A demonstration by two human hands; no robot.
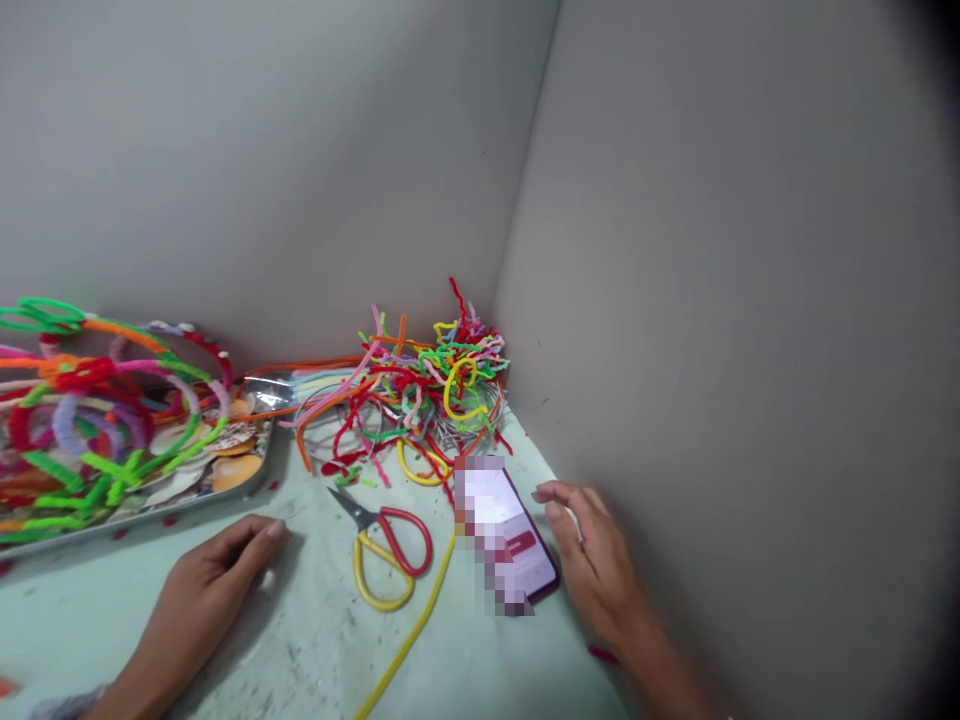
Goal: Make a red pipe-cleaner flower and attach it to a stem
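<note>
My left hand [214,590] rests on the table, fingers curled under and thumb along the forefinger; nothing shows in it. Just right of a phone [531,545] with a lit screen is my right hand [592,555]. Its fingers are bent, with a gap between thumb and forefinger, and it holds nothing. Part of the phone's screen is blurred out. Between my hands lies a pair of scissors [386,545] with one red and one yellow handle, blades pointing up and left. A yellow pipe cleaner [414,635] runs from beside the phone toward the near edge.
A heap of coloured pipe cleaners [435,380] fills the back corner. At the left, a metal tray [259,480] holds shells [236,472] and looped pipe cleaner shapes [86,420]. Grey walls [712,300] enclose the pale green tabletop [300,660] at the back and right.
</note>
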